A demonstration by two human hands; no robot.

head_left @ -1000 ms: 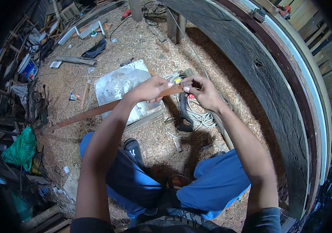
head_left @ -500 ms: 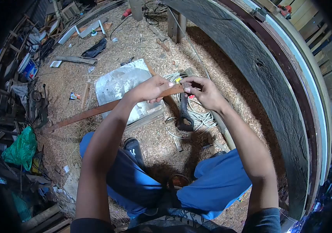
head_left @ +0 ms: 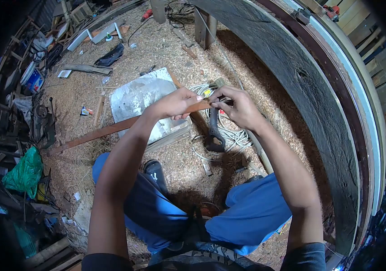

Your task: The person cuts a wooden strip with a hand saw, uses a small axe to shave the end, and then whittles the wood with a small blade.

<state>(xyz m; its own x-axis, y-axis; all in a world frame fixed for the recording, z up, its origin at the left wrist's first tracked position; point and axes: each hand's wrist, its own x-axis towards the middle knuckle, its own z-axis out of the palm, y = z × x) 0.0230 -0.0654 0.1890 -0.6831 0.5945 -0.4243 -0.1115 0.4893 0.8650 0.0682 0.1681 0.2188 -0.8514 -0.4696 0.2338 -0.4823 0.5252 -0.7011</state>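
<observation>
A long reddish-brown wooden strip point(head_left: 107, 130) slants up from the ground at the left to a point in front of me. My left hand point(head_left: 177, 104) is closed round it close to its upper end, thumb on top. At that end, my right hand point(head_left: 237, 107) has its thumb and fingers pinched together, touching the tip. Whatever small thing is between those fingertips is too hidden to make out. Below the right hand stands a dark tool with a broad head point(head_left: 214, 142). Behind it lies a coil of pale cable point(head_left: 235, 137).
A worn whitish board point(head_left: 134, 97) lies on the shavings-covered ground ahead. A large curved dark timber point(head_left: 301, 74) arcs along my right side. Scrap and a green plastic bag point(head_left: 25, 171) crowd the left. A black bag point(head_left: 110, 56) lies farther off.
My right fingers have shifted slightly left and drawn closer together at the strip's tip. The left hand and the strip have hardly moved.
</observation>
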